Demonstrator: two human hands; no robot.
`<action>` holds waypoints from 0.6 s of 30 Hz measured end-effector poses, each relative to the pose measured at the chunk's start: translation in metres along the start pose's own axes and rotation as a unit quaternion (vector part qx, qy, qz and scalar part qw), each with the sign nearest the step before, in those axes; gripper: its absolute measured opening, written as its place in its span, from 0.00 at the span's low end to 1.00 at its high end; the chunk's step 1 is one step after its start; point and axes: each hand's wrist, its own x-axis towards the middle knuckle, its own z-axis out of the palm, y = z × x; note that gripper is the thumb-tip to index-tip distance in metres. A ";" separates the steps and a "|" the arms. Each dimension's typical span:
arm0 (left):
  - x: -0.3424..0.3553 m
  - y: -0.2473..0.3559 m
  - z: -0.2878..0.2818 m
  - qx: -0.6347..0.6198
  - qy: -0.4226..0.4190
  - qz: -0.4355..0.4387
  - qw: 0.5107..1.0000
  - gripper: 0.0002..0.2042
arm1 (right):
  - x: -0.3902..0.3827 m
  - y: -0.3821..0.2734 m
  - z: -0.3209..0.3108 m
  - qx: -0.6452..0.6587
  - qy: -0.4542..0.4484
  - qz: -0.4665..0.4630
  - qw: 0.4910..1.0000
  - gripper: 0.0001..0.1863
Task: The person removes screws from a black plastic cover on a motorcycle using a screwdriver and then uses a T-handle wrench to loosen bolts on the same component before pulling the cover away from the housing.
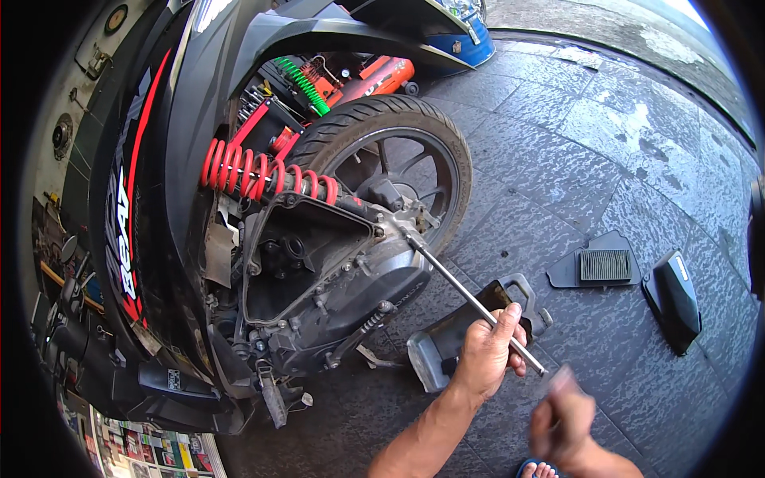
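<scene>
My left hand (492, 350) is closed around a long, slim metal socket wrench (454, 279). The wrench's far end meets a bolt area on the scooter's engine case (390, 275), close to the rear wheel hub. Smeared by motion, my right hand (564, 418) is just beyond the wrench's near end; its fingers cannot be made out. The scooter (159, 199) stands on the left, with a red shock absorber spring (267, 175) above an uncovered black airbox (303, 251). The rear wheel (390, 163) is behind the case.
Beneath the wrench lies a cut-open plastic jerrycan (430, 358). On the tiled floor to the right are an air filter (604, 267) and a black plastic cover (673, 303). An orange compressor (378, 80) and a blue drum (474, 44) stand behind the wheel.
</scene>
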 end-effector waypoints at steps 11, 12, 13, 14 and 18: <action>0.000 0.019 0.001 -0.068 0.035 0.004 0.997 0.13 | -0.048 0.014 0.016 -0.122 -0.356 0.246 0.893 0.10; 0.001 0.018 -0.002 -0.089 0.038 0.003 0.995 0.13 | -0.058 0.024 0.017 -0.122 -0.380 0.234 0.886 0.12; 0.002 0.016 -0.005 -0.108 0.042 0.002 0.993 0.13 | -0.065 0.024 0.018 -0.122 -0.380 0.231 0.887 0.12; 0.003 0.015 -0.007 -0.114 0.047 0.010 0.992 0.12 | -0.069 0.023 0.019 -0.121 -0.362 0.230 0.895 0.11; 0.010 0.018 -0.012 -0.148 0.072 0.057 0.985 0.13 | -0.074 0.016 0.022 -0.102 -0.350 0.237 0.900 0.10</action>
